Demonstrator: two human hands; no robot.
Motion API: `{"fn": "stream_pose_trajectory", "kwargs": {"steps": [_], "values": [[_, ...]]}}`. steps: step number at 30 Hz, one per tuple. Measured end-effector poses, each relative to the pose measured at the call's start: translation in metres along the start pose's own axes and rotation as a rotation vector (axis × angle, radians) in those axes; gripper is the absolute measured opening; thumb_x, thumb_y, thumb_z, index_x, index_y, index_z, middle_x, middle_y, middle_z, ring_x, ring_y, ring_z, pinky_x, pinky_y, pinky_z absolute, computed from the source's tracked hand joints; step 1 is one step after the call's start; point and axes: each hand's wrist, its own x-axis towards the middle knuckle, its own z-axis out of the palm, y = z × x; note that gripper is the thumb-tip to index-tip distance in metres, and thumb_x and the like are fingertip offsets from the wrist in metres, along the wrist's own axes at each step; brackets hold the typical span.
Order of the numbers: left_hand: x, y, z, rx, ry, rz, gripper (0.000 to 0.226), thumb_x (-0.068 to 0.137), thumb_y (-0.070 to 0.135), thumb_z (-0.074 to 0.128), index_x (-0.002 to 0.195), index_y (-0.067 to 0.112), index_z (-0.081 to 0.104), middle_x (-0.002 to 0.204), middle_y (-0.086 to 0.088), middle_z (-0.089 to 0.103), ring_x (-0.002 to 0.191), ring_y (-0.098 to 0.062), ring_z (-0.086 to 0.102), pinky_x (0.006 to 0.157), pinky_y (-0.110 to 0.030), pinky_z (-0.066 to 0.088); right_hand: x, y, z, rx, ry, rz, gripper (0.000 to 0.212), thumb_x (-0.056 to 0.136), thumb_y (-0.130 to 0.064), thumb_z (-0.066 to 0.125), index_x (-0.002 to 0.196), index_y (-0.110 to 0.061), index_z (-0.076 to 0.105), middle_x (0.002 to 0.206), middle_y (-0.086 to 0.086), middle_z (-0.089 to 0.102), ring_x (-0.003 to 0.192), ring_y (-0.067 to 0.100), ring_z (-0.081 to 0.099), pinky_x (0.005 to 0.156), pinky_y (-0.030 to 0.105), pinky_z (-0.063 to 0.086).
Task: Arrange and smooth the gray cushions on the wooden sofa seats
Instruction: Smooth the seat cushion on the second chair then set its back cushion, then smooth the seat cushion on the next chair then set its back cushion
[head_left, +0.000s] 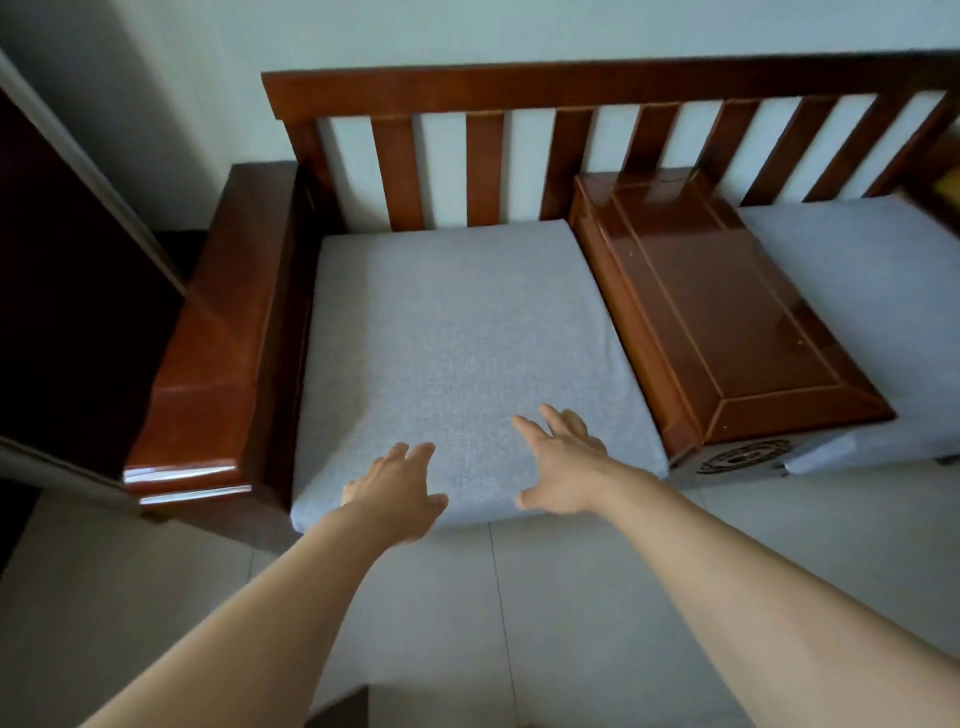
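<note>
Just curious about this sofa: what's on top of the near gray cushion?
Both hands: the left hand and right hand lie with fingers spread near the front edge of the gray cushion. Nothing else rests on it. The seat beneath is covered.

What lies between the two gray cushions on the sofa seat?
In the head view, a raised wooden console separates the left gray cushion from the right gray cushion, with its glossy top bare.
</note>
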Motion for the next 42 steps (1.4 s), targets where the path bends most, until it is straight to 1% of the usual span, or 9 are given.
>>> {"fn": "stream_pose_trajectory", "kwargs": {"steps": [6, 12, 16, 20, 24, 28, 33, 38, 42], "values": [[-0.081, 0.012, -0.058, 0.018, 0.042, 0.030, 0.071, 0.093, 0.040, 0.054, 0.151, 0.025, 0.015, 0.152, -0.003, 0.028, 0.136, -0.024, 0.034, 0.109, -0.046, 0.033, -0.093, -0.016, -0.040, -0.041, 0.066, 0.029, 0.100, 0.086, -0.039, 0.066, 0.153, -0.026, -0.007, 0.159, 0.006, -0.017, 0.145, 0.028, -0.017, 0.118, 0.046, 0.009], [-0.144, 0.027, -0.100, 0.014, 0.154, 0.014, 0.068, 0.093, 0.042, 0.053, 0.149, 0.023, 0.019, 0.149, -0.004, 0.033, 0.133, -0.025, 0.038, 0.108, -0.045, 0.033, -0.158, -0.026, -0.069, -0.041, 0.157, 0.019, 0.099, 0.085, -0.040, 0.066, 0.153, -0.025, -0.004, 0.160, 0.005, -0.011, 0.147, 0.026, -0.011, 0.117, 0.045, 0.015], [-0.180, 0.035, -0.115, -0.036, 0.223, -0.020, 0.068, 0.093, 0.041, 0.054, 0.149, 0.023, 0.021, 0.151, -0.004, 0.032, 0.134, -0.025, 0.038, 0.108, -0.045, 0.034, -0.190, -0.030, -0.083, -0.031, 0.178, -0.018, 0.097, 0.087, -0.040, 0.064, 0.153, -0.024, -0.004, 0.160, 0.005, -0.008, 0.147, 0.025, -0.008, 0.118, 0.043, 0.015], [-0.213, 0.046, -0.121, -0.086, 0.269, -0.078, 0.070, 0.092, 0.041, 0.055, 0.150, 0.022, 0.020, 0.153, -0.003, 0.030, 0.137, -0.023, 0.035, 0.110, -0.042, 0.034, -0.213, -0.023, -0.094, -0.036, 0.186, -0.072, 0.095, 0.088, -0.043, 0.063, 0.153, -0.023, -0.004, 0.160, 0.004, -0.005, 0.147, 0.024, -0.007, 0.118, 0.044, 0.014], [-0.243, 0.061, -0.118, -0.136, 0.271, -0.135, 0.064, 0.095, 0.038, 0.053, 0.147, 0.016, 0.025, 0.146, -0.007, 0.038, 0.129, -0.024, 0.043, 0.100, -0.034, 0.038, -0.232, -0.006, -0.099, -0.023, 0.181, -0.097, 0.094, 0.088, -0.042, 0.062, 0.153, -0.023, -0.003, 0.161, 0.003, -0.005, 0.147, 0.024, -0.007, 0.118, 0.046, 0.014], [-0.268, 0.075, -0.114, -0.152, 0.287, -0.182, 0.068, 0.097, 0.037, 0.051, 0.152, 0.017, 0.016, 0.153, -0.006, 0.030, 0.136, -0.024, 0.036, 0.102, -0.036, 0.034, -0.245, 0.008, -0.100, 0.005, 0.181, -0.093, 0.092, 0.088, -0.042, 0.062, 0.154, -0.024, -0.001, 0.161, 0.003, -0.003, 0.147, 0.024, -0.006, 0.118, 0.045, 0.016], [-0.285, 0.077, -0.109, -0.162, 0.296, -0.208, 0.069, 0.096, 0.039, 0.051, 0.152, 0.017, 0.016, 0.153, -0.007, 0.027, 0.136, -0.024, 0.035, 0.102, -0.038, 0.034, -0.260, 0.016, -0.098, 0.042, 0.191, -0.082, 0.089, 0.089, -0.041, 0.062, 0.153, -0.029, 0.002, 0.161, 0.005, -0.005, 0.147, 0.024, -0.006, 0.117, 0.045, 0.015], [-0.290, 0.067, -0.109, -0.211, 0.315, -0.199, 0.069, 0.096, 0.037, 0.054, 0.151, 0.016, 0.018, 0.151, -0.009, 0.032, 0.128, -0.024, 0.045, 0.088, -0.025, 0.038, -0.268, 0.016, -0.092, 0.069, 0.200, -0.060, 0.089, 0.090, -0.040, 0.062, 0.154, -0.028, 0.002, 0.161, 0.004, -0.005, 0.148, 0.025, -0.005, 0.118, 0.046, 0.014], [-0.290, 0.061, -0.105, -0.212, 0.319, -0.185, 0.069, 0.096, 0.038, 0.053, 0.151, 0.016, 0.018, 0.151, -0.009, 0.032, 0.128, -0.024, 0.045, 0.088, -0.026, 0.039, -0.274, 0.008, -0.081, 0.057, 0.197, -0.042, 0.088, 0.090, -0.040, 0.061, 0.154, -0.026, 0.001, 0.161, 0.005, -0.005, 0.148, 0.025, -0.005, 0.117, 0.046, 0.015]]}}
